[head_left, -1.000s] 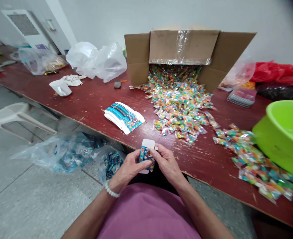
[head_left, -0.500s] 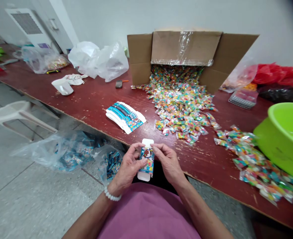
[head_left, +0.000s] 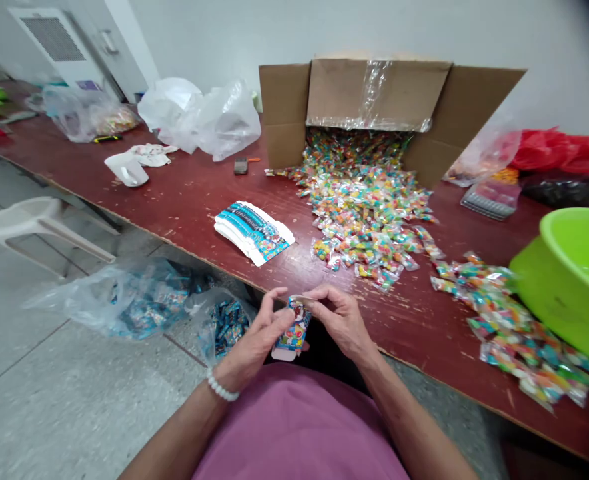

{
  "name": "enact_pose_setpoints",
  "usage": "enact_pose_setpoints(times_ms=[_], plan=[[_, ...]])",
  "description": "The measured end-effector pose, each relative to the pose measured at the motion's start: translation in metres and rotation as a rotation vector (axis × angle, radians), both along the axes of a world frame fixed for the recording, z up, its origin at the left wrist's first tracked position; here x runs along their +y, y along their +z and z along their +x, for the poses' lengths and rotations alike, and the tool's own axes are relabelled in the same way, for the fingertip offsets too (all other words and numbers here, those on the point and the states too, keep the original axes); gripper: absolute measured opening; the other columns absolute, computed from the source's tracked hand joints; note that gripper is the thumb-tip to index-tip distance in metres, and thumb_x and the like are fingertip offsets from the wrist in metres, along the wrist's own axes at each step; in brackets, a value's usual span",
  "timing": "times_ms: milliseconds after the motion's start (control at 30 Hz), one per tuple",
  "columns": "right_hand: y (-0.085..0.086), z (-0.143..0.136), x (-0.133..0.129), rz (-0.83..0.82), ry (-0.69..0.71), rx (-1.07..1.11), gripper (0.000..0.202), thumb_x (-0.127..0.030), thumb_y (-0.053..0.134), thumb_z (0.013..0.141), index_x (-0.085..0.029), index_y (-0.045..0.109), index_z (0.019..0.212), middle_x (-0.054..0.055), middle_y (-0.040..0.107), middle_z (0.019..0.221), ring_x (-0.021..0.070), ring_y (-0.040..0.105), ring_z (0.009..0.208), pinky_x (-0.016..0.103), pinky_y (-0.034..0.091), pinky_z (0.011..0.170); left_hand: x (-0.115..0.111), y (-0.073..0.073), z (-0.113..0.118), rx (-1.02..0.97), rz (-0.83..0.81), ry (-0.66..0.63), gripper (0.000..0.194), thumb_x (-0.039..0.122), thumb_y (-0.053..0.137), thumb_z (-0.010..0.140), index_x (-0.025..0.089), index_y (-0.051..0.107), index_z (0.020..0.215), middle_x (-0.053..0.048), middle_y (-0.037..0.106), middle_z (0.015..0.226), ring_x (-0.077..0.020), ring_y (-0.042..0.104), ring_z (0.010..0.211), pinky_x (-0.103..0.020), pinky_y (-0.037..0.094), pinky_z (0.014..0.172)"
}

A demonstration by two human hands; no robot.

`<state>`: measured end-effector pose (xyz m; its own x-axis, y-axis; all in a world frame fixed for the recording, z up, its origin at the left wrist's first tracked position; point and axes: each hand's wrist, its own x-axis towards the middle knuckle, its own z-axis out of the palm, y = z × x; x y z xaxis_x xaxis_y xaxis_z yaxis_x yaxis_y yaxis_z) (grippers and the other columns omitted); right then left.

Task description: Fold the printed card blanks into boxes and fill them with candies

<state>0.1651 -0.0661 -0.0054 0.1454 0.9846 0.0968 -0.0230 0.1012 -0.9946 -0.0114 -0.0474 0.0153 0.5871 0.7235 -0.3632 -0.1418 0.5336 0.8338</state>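
A small printed candy box (head_left: 294,331), blue with colourful pictures, is held just in front of the table edge. My left hand (head_left: 264,328) grips it from the left side, thumb across its front. At its top, my right hand (head_left: 338,320) pinches the end flap, which is folded over. The box's lower flap still sticks out, white. Ahead on the table lies a fanned stack of flat blue cartons (head_left: 253,232). Small clear packets of colourful candy (head_left: 362,200) spill towards me from a cardboard box (head_left: 377,93) lying on its side.
A green basin (head_left: 564,280) stands at the right beside more candy packets (head_left: 519,320). Plastic bags (head_left: 214,123), a white scoop-like container (head_left: 126,171) and a brush-like item (head_left: 240,167) lie on the table (head_left: 184,200). Below left are bags of blue packs (head_left: 149,300) and a white stool (head_left: 39,220).
The top flap, upright before, is now folded down under my right fingers. The box tilts slightly, and my left index finger has lifted away from its top.
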Motion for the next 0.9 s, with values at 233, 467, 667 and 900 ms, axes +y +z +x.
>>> enact_pose_setpoints(times_ms=[233, 467, 667, 900], plan=[[0.013, -0.001, -0.006, -0.014, 0.121, -0.183, 0.023, -0.04, 0.062, 0.094, -0.02, 0.072, 0.086, 0.003, 0.071, 0.081, 0.0159, 0.066, 0.067, 0.028, 0.051, 0.065, 0.0, -0.014, 0.012, 0.082, -0.161, 0.011, 0.061, 0.071, 0.041, 0.091, 0.014, 0.063, 0.094, -0.005, 0.066, 0.07, -0.0113, 0.058, 0.044, -0.021, 0.044, 0.044], [0.015, 0.001, 0.0, -0.076, 0.07, -0.168, 0.022, -0.04, 0.066, 0.088, -0.018, 0.071, 0.084, 0.002, 0.071, 0.075, 0.0158, 0.064, 0.064, 0.027, 0.05, 0.062, -0.004, -0.015, 0.016, 0.138, 0.026, 0.002, 0.063, 0.073, 0.042, 0.089, 0.015, 0.064, 0.098, -0.005, 0.067, 0.07, -0.0116, 0.058, 0.047, -0.022, 0.045, 0.046], [0.011, 0.002, 0.0, -0.092, 0.073, -0.081, 0.024, -0.042, 0.068, 0.088, -0.019, 0.07, 0.082, 0.001, 0.071, 0.074, 0.0163, 0.063, 0.064, 0.027, 0.049, 0.061, -0.005, -0.019, 0.012, 0.147, 0.055, 0.016, 0.066, 0.072, 0.046, 0.088, 0.015, 0.064, 0.115, -0.005, 0.068, 0.071, -0.0117, 0.058, 0.047, -0.021, 0.044, 0.045], [0.008, -0.004, -0.014, 0.19, 0.085, -0.347, 0.012, -0.026, 0.06, 0.094, -0.022, 0.069, 0.087, 0.006, 0.073, 0.103, 0.02, 0.066, 0.091, 0.033, 0.05, 0.084, -0.006, -0.019, 0.017, 0.066, 0.031, 0.033, 0.066, 0.066, 0.049, 0.091, 0.023, 0.049, 0.141, -0.002, 0.066, 0.076, -0.0135, 0.06, 0.056, -0.021, 0.046, 0.046]])
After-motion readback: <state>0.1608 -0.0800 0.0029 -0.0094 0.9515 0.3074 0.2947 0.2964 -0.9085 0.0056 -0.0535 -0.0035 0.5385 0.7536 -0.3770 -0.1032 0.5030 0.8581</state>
